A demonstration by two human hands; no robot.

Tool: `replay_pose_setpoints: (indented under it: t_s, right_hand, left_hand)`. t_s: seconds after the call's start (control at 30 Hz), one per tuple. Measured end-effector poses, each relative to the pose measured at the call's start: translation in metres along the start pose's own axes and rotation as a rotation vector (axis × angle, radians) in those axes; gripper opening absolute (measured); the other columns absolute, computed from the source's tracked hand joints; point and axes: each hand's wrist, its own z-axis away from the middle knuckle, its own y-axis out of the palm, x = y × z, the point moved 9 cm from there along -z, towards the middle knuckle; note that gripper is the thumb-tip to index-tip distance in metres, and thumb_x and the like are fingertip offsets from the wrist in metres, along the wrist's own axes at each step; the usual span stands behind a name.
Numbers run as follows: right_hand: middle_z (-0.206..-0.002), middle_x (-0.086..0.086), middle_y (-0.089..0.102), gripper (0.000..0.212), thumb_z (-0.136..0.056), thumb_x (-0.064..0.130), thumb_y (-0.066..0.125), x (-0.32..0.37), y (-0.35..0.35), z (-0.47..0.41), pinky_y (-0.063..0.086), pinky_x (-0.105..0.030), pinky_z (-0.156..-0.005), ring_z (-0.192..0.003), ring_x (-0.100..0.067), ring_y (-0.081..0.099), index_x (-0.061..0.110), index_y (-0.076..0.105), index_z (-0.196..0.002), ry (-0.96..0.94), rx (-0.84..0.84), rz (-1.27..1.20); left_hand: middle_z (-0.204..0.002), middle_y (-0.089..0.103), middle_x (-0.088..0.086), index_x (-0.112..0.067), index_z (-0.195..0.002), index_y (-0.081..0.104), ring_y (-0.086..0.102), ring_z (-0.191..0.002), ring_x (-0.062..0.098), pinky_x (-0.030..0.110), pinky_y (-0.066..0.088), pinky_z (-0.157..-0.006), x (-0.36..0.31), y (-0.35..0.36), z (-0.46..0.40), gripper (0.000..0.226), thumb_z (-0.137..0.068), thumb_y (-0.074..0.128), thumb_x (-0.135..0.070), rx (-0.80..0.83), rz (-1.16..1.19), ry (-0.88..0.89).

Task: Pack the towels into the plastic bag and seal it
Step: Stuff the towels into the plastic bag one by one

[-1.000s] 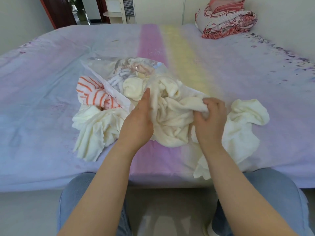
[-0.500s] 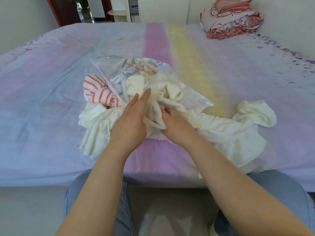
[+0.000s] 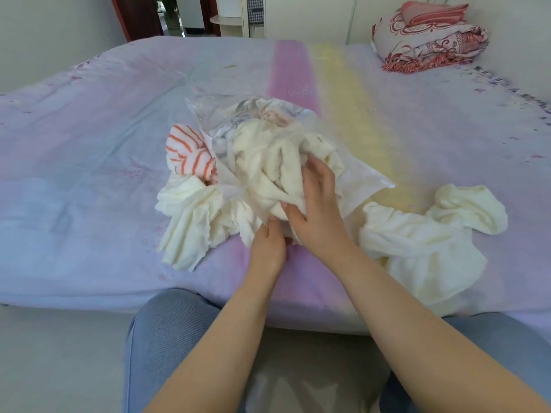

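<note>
A clear plastic bag (image 3: pixel 362 181) lies on the bed with its mouth toward me, stuffed with several towels. A cream towel (image 3: pixel 268 162) bulges out of the mouth. My right hand (image 3: pixel 319 204) presses on this towel with spread fingers. My left hand (image 3: pixel 268 242) is at the bag's near edge, its fingertips curled under plastic and cloth. An orange striped towel (image 3: pixel 187 153) sits against the bag's left side. One loose cream towel (image 3: pixel 190 222) lies at the left, another (image 3: pixel 432 234) at the right.
The bed (image 3: pixel 89 174) has a lilac sheet with a pink and yellow stripe, and its front edge is close to my knees. A folded red-patterned quilt (image 3: pixel 429 43) sits at the far right corner by the wall. A doorway and shelf are behind.
My right hand has pushed the cream towel further into the bag's mouth. My left hand dropped from holding the opening with straight fingers to the bag's near edge.
</note>
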Motion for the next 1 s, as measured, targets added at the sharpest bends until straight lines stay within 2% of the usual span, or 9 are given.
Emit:
replay_pose_setpoints:
  t_s: [0.07,0.13,0.27,0.43,0.53,0.63,0.7,0.9,1.0]
  right_hand:
    - [-0.158,-0.013,0.013,0.06,-0.086,0.036,0.048,-0.003,0.008,0.001,0.025,-0.05,-0.114,-0.143,-0.036,0.021,0.028,0.03,-0.143,-0.075,0.143,0.275]
    - [-0.161,-0.007,0.0,0.06,-0.092,0.044,0.044,-0.016,0.025,-0.002,0.019,-0.056,-0.114,-0.146,-0.037,0.007,0.038,0.022,-0.147,-0.025,0.396,0.369]
    - [-0.161,0.002,-0.004,0.064,-0.097,0.03,0.043,0.011,0.044,-0.031,0.01,-0.045,-0.12,-0.149,-0.019,-0.009,0.042,0.01,-0.149,-0.015,0.696,0.044]
    - [-0.139,0.012,0.03,0.042,-0.096,0.036,0.031,0.057,0.052,-0.089,0.015,-0.035,-0.117,-0.136,-0.01,0.023,0.039,0.033,-0.138,-0.058,0.864,-0.002]
    - [-0.153,-0.001,0.023,0.046,-0.102,0.028,0.032,0.049,0.07,-0.111,0.011,-0.032,-0.116,-0.143,-0.019,0.019,0.023,0.028,-0.147,-0.006,0.946,0.228]
    - [-0.156,-0.005,0.022,0.063,-0.089,0.051,0.029,0.045,0.092,-0.118,0.02,-0.046,-0.117,-0.143,-0.027,0.021,0.028,0.029,-0.148,-0.011,1.002,0.44]
    - [-0.155,-0.008,0.027,0.062,-0.09,0.049,0.028,0.039,0.105,-0.125,0.021,-0.048,-0.116,-0.141,-0.03,0.025,0.023,0.033,-0.146,-0.019,1.007,0.534]
    - [-0.147,-0.003,0.038,0.062,-0.088,0.057,0.027,0.015,0.136,-0.144,0.021,-0.045,-0.115,-0.138,-0.026,0.031,0.026,0.04,-0.14,-0.12,1.078,0.649]
    - [-0.154,0.005,0.025,0.06,-0.089,0.055,0.04,0.02,0.119,-0.13,0.02,-0.046,-0.116,-0.144,-0.023,0.021,0.039,0.027,-0.145,0.007,1.152,0.577]
  left_hand:
    - [-0.109,0.063,0.024,0.003,-0.114,0.059,0.059,-0.102,0.037,0.036,0.043,-0.083,-0.012,-0.009,-0.002,0.041,-0.104,0.031,-0.026,-0.055,-0.238,0.117]
    - [-0.096,0.065,0.021,0.004,-0.105,0.061,0.06,-0.091,0.037,0.032,0.034,-0.067,-0.023,-0.013,0.0,0.039,-0.105,0.031,-0.022,-0.088,-0.406,0.267]
    - [-0.08,0.071,0.017,0.005,-0.081,0.067,0.063,-0.076,0.032,0.042,0.046,-0.07,-0.057,-0.033,0.008,0.056,-0.104,0.029,-0.029,-0.195,-0.449,0.363]
    - [-0.073,0.068,0.02,0.007,-0.072,0.062,0.061,-0.068,0.03,0.041,0.045,-0.064,-0.115,-0.059,0.012,0.056,-0.103,0.033,-0.029,-0.277,-0.395,0.514]
    - [-0.061,0.06,0.016,0.003,-0.064,0.053,0.053,-0.058,0.027,0.033,0.035,-0.054,-0.127,-0.067,0.011,0.052,-0.103,0.035,-0.026,-0.257,-0.383,0.544]
    - [-0.048,0.043,0.001,-0.012,-0.054,0.036,0.039,-0.046,0.013,0.022,0.026,-0.045,-0.131,-0.074,0.02,0.05,-0.103,0.038,-0.025,-0.242,-0.362,0.582]
    - [-0.047,0.038,-0.002,-0.015,-0.054,0.032,0.035,-0.044,0.01,0.021,0.026,-0.044,-0.134,-0.082,0.026,0.05,-0.102,0.039,-0.025,-0.248,-0.339,0.604]
    - [-0.051,0.043,0.005,-0.005,-0.061,0.042,0.038,-0.047,0.015,0.027,0.03,-0.048,-0.137,-0.105,0.027,0.046,-0.102,0.038,-0.025,-0.235,-0.298,0.621]
    - [-0.055,0.051,0.014,0.004,-0.066,0.044,0.047,-0.053,0.025,0.028,0.037,-0.051,-0.13,-0.111,0.02,0.05,-0.102,0.037,-0.03,-0.255,-0.205,0.545]
